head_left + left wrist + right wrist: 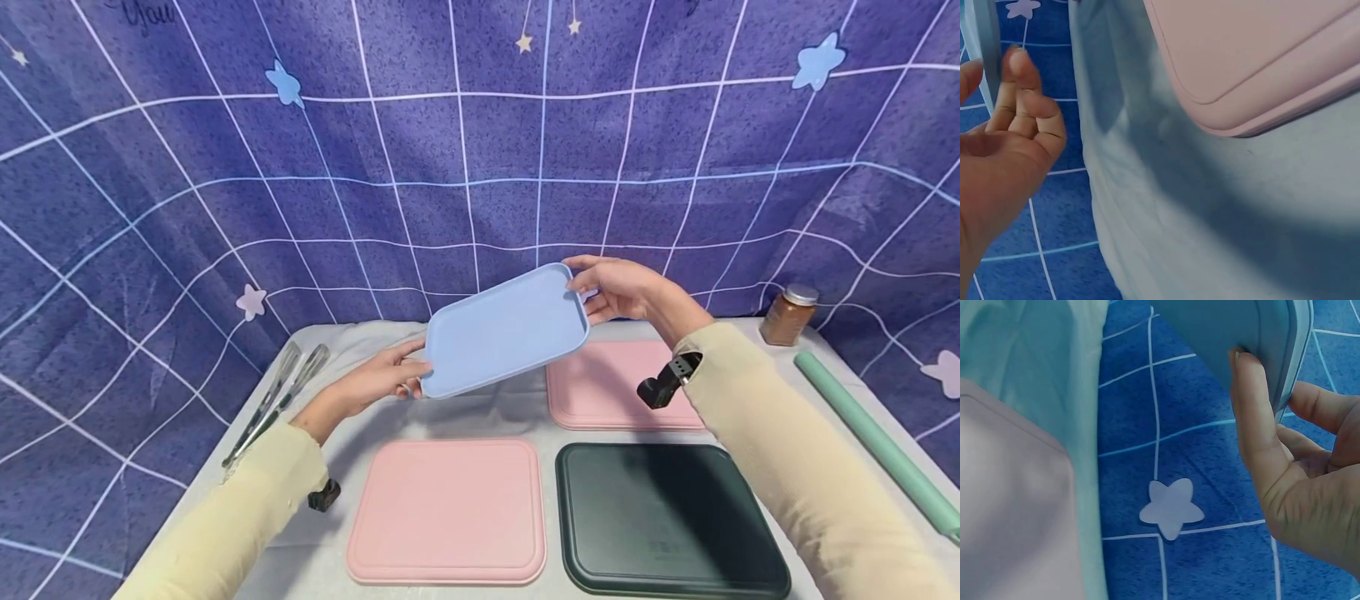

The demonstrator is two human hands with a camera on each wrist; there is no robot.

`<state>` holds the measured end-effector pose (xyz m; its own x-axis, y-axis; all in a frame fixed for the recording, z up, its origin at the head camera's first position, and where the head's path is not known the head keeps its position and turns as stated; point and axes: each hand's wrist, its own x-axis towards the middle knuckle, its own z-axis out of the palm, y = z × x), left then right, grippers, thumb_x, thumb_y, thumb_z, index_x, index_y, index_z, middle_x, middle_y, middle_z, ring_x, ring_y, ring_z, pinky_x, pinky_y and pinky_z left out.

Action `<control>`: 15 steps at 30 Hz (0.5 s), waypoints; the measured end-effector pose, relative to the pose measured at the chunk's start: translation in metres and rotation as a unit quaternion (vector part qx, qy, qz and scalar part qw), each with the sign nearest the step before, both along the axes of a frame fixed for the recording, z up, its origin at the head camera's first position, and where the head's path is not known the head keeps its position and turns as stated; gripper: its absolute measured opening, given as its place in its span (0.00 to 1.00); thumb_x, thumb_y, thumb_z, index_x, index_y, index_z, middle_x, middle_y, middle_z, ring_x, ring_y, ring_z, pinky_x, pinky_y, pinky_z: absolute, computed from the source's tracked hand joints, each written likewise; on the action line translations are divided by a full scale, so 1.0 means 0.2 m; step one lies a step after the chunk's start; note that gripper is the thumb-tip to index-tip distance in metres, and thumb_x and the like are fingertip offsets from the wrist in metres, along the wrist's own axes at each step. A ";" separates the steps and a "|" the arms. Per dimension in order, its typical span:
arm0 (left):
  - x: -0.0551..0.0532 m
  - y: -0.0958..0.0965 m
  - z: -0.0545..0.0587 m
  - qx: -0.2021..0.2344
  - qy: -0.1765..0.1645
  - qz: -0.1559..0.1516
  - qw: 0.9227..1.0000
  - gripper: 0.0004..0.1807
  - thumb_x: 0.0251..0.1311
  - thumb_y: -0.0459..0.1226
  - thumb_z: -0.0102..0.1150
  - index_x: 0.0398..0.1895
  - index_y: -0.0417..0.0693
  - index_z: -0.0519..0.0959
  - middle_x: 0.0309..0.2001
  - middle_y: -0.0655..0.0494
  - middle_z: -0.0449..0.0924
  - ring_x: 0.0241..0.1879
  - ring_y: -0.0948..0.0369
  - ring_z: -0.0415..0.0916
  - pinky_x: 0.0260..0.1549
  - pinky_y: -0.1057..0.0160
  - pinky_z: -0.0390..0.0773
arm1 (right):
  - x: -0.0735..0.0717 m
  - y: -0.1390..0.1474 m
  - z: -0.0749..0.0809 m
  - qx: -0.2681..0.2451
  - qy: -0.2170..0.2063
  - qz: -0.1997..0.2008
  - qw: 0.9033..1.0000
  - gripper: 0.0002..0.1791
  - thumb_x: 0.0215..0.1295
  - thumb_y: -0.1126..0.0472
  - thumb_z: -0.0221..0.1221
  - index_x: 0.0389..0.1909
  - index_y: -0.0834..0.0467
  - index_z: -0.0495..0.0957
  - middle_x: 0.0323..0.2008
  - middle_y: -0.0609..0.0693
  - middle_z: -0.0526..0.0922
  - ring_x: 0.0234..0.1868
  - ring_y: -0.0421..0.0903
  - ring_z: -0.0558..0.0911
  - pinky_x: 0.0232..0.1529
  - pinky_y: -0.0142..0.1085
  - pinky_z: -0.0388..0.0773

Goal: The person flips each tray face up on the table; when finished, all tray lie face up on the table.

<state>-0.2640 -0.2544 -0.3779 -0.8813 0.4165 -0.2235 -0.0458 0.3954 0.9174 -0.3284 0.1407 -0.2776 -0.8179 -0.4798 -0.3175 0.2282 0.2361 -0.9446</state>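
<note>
1. Above the white cloth-covered table [450, 421], clear of its surface: pale-blue, shallow rounded-rectangular tray [506, 329], tilted, right end higher in head view.
2. Left hand [378, 379] at tray's 8 o'clock, pinching that end; right hand [618, 287] at 2 o'clock, pinching the opposite end.
3. From tray: smooth pink rounded-rectangular panel [450, 512] at 7 o'clock; dark-green rounded-rectangular panel [637, 508] at 5; second pink panel [600, 379] at 4, partly hidden by right arm.

Tray [506, 329] between left hand [382, 375] and right hand [618, 287], above table [480, 421]. Front-left board [450, 510] beside front-right board [660, 517]; rear board [592, 379] behind latter. Tongs [283, 402] left; jar [787, 317] behind rolling pin [877, 443], right.
</note>
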 end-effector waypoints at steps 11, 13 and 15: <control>0.01 -0.05 -0.04 0.091 -0.018 0.014 0.996 0.38 0.75 0.37 0.50 0.81 0.49 0.46 0.29 0.60 0.78 0.29 0.65 0.74 0.36 0.67 0.77 | 0.01 -0.02 -0.12 -0.023 0.021 -0.039 0.999 0.36 0.73 0.62 0.54 0.78 0.52 0.53 0.43 0.52 0.80 0.29 0.44 0.88 0.35 0.38 0.86; 0.02 -0.06 -0.04 0.101 -0.013 0.017 0.995 0.38 0.75 0.36 0.50 0.81 0.47 0.45 0.30 0.61 0.77 0.29 0.66 0.73 0.35 0.69 0.76 | 0.02 -0.02 -0.14 -0.023 0.026 -0.039 0.999 0.36 0.73 0.61 0.55 0.79 0.52 0.54 0.47 0.53 0.80 0.29 0.44 0.88 0.36 0.38 0.86; 0.02 -0.07 -0.04 0.110 -0.005 0.028 0.994 0.39 0.74 0.36 0.50 0.81 0.47 0.44 0.31 0.62 0.77 0.29 0.67 0.73 0.34 0.70 0.76 | 0.02 -0.02 -0.15 -0.015 0.027 -0.033 0.999 0.37 0.74 0.60 0.55 0.79 0.50 0.52 0.50 0.54 0.78 0.29 0.44 0.88 0.36 0.38 0.86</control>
